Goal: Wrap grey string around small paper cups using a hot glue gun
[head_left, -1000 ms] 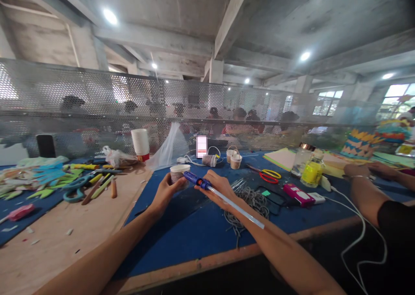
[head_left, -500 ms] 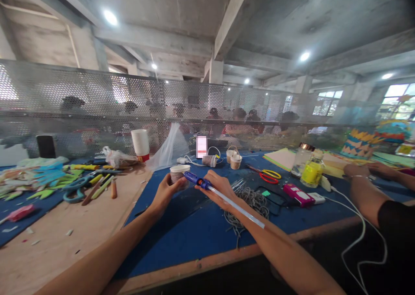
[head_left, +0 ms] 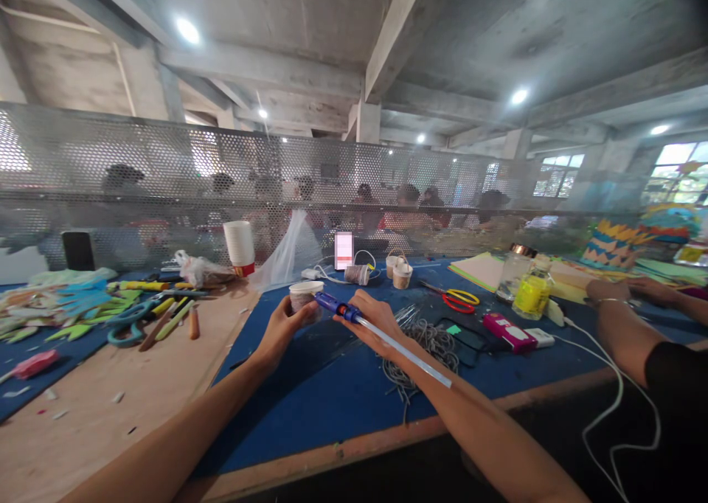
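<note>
My left hand [head_left: 285,330] is closed around a paper cup [head_left: 306,289] with a white rim and a greyish wrapped side. In my right hand [head_left: 372,318] is a blue glue gun [head_left: 335,306], its front end against or very close to the cup's side. A long clear glue stick [head_left: 412,357] sticks out of the gun's back end and passes over my right forearm. Beside that forearm lies a tangled heap of grey cord [head_left: 425,352] on the blue mat [head_left: 287,414]. My right fingers are partly hidden behind the gun.
Behind my hands stand small cord-wrapped cups [head_left: 402,274] and a lit phone [head_left: 344,251]. Scissors [head_left: 460,300], a magenta box [head_left: 509,332] and a yellow bottle [head_left: 532,293] lie to the right, near a co-worker's arm [head_left: 622,333]. Tools, blue scissors [head_left: 126,324] and stacked paper cups [head_left: 239,245] are left.
</note>
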A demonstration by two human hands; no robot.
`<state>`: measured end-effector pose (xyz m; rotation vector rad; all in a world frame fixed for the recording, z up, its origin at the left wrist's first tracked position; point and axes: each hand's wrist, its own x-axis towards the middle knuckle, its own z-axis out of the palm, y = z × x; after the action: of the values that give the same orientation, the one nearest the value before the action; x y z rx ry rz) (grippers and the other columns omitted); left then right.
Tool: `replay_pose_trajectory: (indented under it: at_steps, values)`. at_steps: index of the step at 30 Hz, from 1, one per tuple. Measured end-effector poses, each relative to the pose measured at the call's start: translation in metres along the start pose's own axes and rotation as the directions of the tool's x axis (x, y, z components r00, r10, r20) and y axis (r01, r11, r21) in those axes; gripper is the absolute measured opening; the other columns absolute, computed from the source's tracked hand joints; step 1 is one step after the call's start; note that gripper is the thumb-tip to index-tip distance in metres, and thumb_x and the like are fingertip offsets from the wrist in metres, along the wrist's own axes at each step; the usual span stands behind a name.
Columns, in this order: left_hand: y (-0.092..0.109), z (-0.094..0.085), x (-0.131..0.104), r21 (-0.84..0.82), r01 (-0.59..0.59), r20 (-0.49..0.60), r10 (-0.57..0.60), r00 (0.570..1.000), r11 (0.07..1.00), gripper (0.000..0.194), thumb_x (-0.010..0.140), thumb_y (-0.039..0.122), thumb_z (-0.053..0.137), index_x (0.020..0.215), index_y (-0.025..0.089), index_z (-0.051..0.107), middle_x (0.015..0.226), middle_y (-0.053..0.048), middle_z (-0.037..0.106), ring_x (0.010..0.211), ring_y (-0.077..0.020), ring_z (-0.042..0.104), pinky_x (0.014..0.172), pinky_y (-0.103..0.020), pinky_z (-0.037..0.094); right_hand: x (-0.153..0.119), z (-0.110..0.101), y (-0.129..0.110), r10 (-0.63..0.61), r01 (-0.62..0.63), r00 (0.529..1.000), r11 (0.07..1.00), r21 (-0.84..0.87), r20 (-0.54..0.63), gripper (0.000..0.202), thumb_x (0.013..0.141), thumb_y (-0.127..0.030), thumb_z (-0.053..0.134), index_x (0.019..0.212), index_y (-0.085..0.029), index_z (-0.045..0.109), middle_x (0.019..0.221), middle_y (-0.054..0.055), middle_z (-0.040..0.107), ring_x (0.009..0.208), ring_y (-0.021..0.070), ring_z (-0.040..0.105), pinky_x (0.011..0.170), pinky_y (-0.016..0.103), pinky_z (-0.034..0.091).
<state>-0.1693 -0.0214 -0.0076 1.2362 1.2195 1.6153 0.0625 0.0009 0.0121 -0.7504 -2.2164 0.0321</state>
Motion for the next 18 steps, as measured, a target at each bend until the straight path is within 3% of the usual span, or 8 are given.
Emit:
replay_pose_trajectory:
  at_steps: [18]
  values:
    - [-0.0056, -0.0040, 0.0037, -0.014, -0.009, 0.017, 0.009, 1.000, 1.000, 0.069, 0.067, 0.058, 0.088, 0.119, 0.015, 0.071, 0.111, -0.011, 0.077, 0.097, -0.0274, 0.073, 0.089, -0.038, 0.057, -0.0003, -0.0019, 0.0019, -0.005, 0.005, 1.000, 1.000, -0.005, -0.016, 0.030, 0.103, -0.050, 0.061, 0.093, -0.021, 0.060, 0.094, 0.002, 0.061, 0.077, 0.0141, 0.063, 0.066, 0.023, 0.040]
